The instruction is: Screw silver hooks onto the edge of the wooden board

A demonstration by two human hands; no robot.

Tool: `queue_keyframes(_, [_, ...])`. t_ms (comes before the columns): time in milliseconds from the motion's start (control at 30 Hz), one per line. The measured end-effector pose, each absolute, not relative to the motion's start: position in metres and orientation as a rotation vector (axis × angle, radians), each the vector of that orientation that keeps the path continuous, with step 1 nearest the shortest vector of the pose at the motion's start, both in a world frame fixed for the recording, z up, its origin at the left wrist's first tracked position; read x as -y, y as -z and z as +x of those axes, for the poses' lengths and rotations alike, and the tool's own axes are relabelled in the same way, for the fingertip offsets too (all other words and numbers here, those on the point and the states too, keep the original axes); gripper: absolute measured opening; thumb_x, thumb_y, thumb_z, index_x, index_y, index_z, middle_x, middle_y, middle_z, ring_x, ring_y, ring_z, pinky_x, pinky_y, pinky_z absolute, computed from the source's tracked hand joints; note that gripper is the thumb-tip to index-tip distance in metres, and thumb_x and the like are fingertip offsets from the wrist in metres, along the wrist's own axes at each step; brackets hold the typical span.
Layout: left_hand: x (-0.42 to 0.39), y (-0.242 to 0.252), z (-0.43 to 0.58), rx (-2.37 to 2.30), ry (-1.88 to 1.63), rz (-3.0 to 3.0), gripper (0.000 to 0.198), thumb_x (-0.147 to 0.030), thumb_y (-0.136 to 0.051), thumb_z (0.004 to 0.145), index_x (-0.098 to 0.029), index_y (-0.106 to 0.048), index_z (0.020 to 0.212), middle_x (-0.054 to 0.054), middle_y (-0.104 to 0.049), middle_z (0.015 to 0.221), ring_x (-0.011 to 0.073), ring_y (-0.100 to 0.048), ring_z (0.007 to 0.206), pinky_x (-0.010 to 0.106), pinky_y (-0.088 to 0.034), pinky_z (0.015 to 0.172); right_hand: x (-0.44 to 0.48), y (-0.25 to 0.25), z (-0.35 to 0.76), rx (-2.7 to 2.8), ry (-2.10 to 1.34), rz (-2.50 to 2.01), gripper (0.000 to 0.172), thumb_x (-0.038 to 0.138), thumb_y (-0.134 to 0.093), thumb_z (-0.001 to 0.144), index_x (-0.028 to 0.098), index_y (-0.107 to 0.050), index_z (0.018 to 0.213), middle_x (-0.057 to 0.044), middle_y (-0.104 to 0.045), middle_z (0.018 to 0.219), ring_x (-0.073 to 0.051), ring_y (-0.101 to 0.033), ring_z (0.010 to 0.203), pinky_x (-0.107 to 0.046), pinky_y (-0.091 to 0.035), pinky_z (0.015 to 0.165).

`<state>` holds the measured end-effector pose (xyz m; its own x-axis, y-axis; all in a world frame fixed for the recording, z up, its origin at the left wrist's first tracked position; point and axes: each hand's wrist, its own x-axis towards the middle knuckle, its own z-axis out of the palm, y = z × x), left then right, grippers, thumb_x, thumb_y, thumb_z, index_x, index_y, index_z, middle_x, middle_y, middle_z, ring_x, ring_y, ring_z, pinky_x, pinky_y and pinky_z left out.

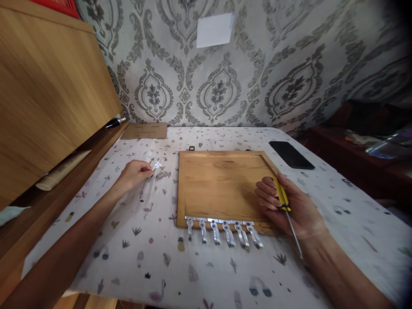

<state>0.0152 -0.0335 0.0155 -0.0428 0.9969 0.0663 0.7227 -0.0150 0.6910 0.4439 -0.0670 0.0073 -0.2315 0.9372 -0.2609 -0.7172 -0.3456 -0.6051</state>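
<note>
My right hand [291,201] is wrapped round a screwdriver [282,195] with a yellow handle, its metal shaft pointing down toward me. It is over the right front part of a framed wooden board [222,184] lying on the table. Along the board's front edge runs a metal rail with several silver hooks [215,231] that stick out past the edge. To the left of the board, my left hand [137,171] is closed in a pinch at a small, shiny whitish piece [157,165], whose kind I cannot make out. Just below that piece, another small shiny item [163,175] lies on the cloth.
A patterned cloth [128,266] covers the table. A black phone [291,154] lies at the right, and a flat cardboard piece [144,131] at the back left. A wooden cabinet [54,86] borders the left side; a papered wall [219,90] stands behind.
</note>
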Motion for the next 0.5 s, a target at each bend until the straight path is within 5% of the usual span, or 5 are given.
queue_keyframes(300, [0.033,-0.014,0.002,-2.056,-0.722,1.895,0.027,-0.048,-0.065,0.083,-0.024,-0.074,0.074,0.001,-0.07,0.063,0.0212,-0.059,0.062,0.031,-0.034,0.059,0.07,-0.012,0.441,0.578,-1.788,-0.733,0.043,0.03,-0.082,0.089,0.023,-0.045,0.069,0.006,-0.043,0.062,-0.005,-0.033,0.044,-0.014,-0.041,0.039])
queue_keyframes(500, [0.033,-0.018,-0.019,-2.294,-0.741,1.964,0.014,-0.034,-0.067,0.086,-0.026,-0.076,0.092,0.005,-0.076,0.089,0.0258,-0.061,0.08,0.032,-0.027,0.062,0.07,-0.01,0.441,0.557,-1.782,-0.749,0.041,0.03,-0.083,0.087,0.023,-0.047,0.069,0.006,-0.044,0.061,-0.005,-0.035,0.044,-0.016,-0.04,0.038])
